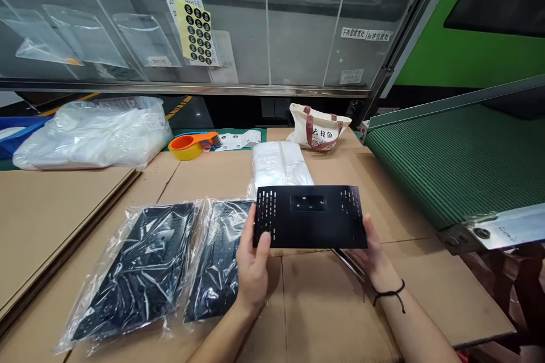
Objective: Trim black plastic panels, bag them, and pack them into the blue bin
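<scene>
A black slotted panel [310,229] is held up above the cardboard-covered table, with rows of small slots at both ends and a recess near its upper middle. My left hand [252,258] grips its left end, thumb on the face. At the right end, my right hand [372,247] holds the edge, its fingers partly hidden behind the panel. A thin metal rod [348,264] lies below the panel by my right hand; I cannot tell whether they touch. Two clear bags of black panels, the left bag [136,272] and the right bag [217,261], lie to the left.
Behind the panel sits a stack of clear plastic bags [281,161]. Farther back are an orange tape dispenser [193,144] and a cloth tote bag [319,127]. A green conveyor belt [464,153] borders the right side. Cardboard sheets [55,210] are piled at left.
</scene>
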Action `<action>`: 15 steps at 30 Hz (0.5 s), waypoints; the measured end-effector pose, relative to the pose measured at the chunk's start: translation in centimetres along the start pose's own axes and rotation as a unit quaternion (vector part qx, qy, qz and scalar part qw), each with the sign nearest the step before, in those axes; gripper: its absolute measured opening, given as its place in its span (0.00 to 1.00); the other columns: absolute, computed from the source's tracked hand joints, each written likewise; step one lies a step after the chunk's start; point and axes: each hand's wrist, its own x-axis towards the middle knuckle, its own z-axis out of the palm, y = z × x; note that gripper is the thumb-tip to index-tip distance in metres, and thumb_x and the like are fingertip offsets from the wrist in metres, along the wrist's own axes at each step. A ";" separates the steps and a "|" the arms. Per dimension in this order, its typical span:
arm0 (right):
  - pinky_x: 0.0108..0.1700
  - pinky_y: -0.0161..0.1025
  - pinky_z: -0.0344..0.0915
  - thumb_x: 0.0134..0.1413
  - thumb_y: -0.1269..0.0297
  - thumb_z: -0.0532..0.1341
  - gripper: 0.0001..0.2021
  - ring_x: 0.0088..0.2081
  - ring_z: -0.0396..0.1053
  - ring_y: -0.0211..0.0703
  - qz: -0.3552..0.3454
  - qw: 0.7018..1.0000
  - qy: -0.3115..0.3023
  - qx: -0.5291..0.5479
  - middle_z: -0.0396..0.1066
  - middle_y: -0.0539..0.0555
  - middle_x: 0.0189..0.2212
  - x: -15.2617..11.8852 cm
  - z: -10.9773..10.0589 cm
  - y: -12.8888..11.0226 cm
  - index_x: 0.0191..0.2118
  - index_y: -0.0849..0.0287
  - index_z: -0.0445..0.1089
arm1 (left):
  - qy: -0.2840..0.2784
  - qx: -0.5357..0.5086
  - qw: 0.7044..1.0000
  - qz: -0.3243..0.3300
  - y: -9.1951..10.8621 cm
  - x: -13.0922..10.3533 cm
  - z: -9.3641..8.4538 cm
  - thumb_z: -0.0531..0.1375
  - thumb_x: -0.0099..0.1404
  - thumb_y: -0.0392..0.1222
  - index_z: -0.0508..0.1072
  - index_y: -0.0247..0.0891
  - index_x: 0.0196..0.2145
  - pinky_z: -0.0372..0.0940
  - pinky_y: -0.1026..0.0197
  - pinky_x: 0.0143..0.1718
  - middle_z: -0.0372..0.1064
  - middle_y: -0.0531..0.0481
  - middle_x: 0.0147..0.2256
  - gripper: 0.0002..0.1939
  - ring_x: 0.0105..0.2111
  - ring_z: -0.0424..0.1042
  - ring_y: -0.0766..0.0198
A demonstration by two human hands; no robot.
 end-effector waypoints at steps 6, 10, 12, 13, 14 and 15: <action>0.41 0.44 0.73 0.53 0.60 0.65 0.08 0.37 0.76 0.48 -0.293 0.897 -0.036 -0.328 0.79 0.54 0.35 -1.3 2.0 -0.4 0.38 0.55 0.75 | 0.053 -0.001 0.994 0.095 1.1 1.9 -0.8 0.54 0.68 0.53 0.66 0.38 0.57 0.51 0.49 0.64 0.64 0.42 0.58 0.24 0.60 0.61 0.52; 0.54 0.53 0.65 0.60 0.66 0.56 0.15 0.53 0.67 0.50 -0.448 0.770 0.008 -0.454 0.73 0.55 0.48 -1.6 2.2 -0.3 0.51 0.49 0.68 | 0.052 0.000 0.989 0.138 1.5 1.6 -0.5 0.54 0.68 0.48 0.65 0.38 0.56 0.51 0.50 0.64 0.62 0.41 0.59 0.21 0.61 0.59 0.52; 0.56 0.57 0.60 0.60 0.65 0.56 0.17 0.58 0.62 0.52 -0.468 0.734 0.096 -0.482 0.67 0.57 0.54 -1.3 2.0 0.1 0.55 0.48 0.63 | 0.036 0.029 0.988 0.149 1.6 1.1 -0.3 0.55 0.67 0.44 0.63 0.40 0.58 0.50 0.51 0.64 0.59 0.43 0.61 0.22 0.62 0.57 0.54; 0.57 0.58 0.59 0.60 0.64 0.56 0.18 0.58 0.60 0.52 -0.472 0.723 0.135 -0.486 0.64 0.57 0.57 -1.1 1.8 0.4 0.56 0.48 0.61 | 0.025 0.039 0.987 0.155 1.5 0.8 -0.1 0.55 0.67 0.42 0.62 0.41 0.59 0.49 0.52 0.65 0.58 0.44 0.62 0.23 0.63 0.55 0.54; 0.57 0.58 0.58 0.60 0.65 0.56 0.19 0.59 0.59 0.52 -0.476 0.715 0.168 -0.483 0.61 0.58 0.58 -0.8 1.6 0.7 0.57 0.48 0.60 | 0.015 0.042 0.986 0.160 1.3 0.6 -0.1 0.55 0.68 0.42 0.61 0.42 0.61 0.48 0.51 0.65 0.56 0.45 0.63 0.24 0.64 0.54 0.54; 0.58 0.58 0.57 0.60 0.66 0.56 0.20 0.59 0.58 0.52 -0.480 0.712 0.193 -0.475 0.59 0.58 0.59 -0.5 1.4 1.0 0.57 0.48 0.59 | 0.005 0.041 0.986 0.164 1.1 0.4 0.0 0.55 0.68 0.41 0.59 0.44 0.62 0.47 0.51 0.66 0.55 0.46 0.64 0.25 0.64 0.52 0.54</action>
